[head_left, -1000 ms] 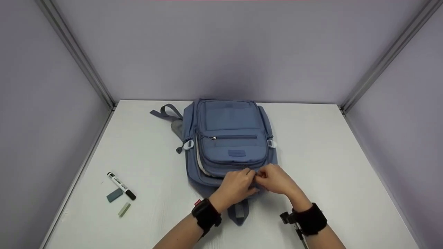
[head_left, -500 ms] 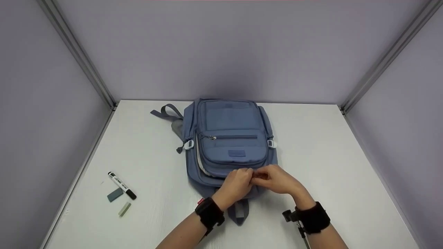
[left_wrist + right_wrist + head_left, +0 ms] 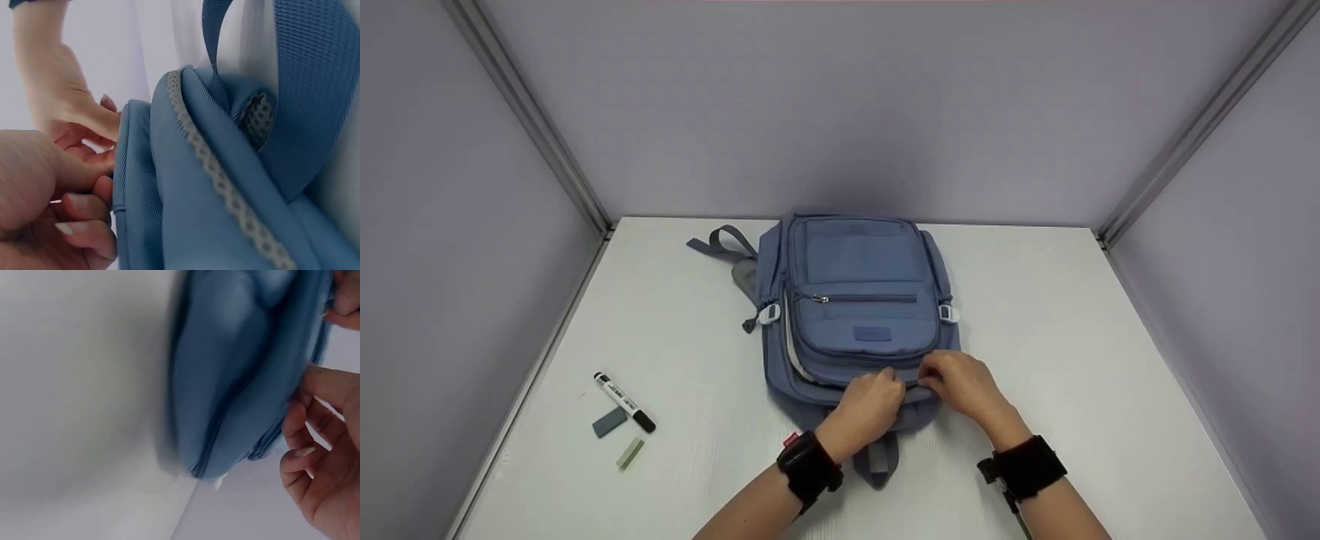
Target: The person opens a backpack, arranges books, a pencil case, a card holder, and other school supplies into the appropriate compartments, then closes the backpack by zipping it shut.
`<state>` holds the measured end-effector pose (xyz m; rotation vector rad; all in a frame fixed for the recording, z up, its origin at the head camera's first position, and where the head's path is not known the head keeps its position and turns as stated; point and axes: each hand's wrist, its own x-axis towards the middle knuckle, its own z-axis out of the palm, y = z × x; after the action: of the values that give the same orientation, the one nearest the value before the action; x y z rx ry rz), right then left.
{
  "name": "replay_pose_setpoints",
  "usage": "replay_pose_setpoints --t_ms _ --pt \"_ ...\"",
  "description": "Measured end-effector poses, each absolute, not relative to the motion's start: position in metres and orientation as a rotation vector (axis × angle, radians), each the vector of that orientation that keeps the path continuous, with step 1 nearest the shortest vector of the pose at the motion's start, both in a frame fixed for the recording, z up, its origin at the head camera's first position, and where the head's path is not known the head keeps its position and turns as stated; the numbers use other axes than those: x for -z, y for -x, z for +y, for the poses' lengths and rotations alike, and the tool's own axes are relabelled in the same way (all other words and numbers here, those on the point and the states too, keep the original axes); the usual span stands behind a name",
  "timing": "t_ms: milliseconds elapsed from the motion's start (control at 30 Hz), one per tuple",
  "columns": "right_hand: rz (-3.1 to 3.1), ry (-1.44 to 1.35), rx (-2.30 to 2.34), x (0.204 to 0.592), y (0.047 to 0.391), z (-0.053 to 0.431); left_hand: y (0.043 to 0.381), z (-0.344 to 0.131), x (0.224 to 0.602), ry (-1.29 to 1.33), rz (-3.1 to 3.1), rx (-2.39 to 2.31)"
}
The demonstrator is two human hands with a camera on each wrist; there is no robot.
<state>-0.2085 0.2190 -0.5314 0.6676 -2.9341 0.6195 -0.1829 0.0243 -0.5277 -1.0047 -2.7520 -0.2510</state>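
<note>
The backpack [image 3: 862, 315] is blue, its mesh edge [image 3: 219, 179] grey with honeycomb pattern; the marker [image 3: 622, 401] is white and black.

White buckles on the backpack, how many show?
2: the left buckle and the right buckle, on opposite sides of the blue backpack in the head view; more may be hidden.
</note>
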Motion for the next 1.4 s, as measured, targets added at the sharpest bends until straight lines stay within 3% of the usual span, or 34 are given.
replay_pose_setpoints --t_ms 633,967,1400 --pt "-2.928 -0.63 -0.512 0.54 0.213 0.231 0.175 -0.04 0.513 0.921 -2.741 0.629" --pt "-2.795 -1.031 -0.63 0.53 0.203 0.199 0.172 -0.029 0.522 0.91 -2.803 0.505" --pt "-2.605 -1.038 -0.476 0.531 0.209 0.193 0.174 -0.018 0.525 0.731 -2.668 0.432"
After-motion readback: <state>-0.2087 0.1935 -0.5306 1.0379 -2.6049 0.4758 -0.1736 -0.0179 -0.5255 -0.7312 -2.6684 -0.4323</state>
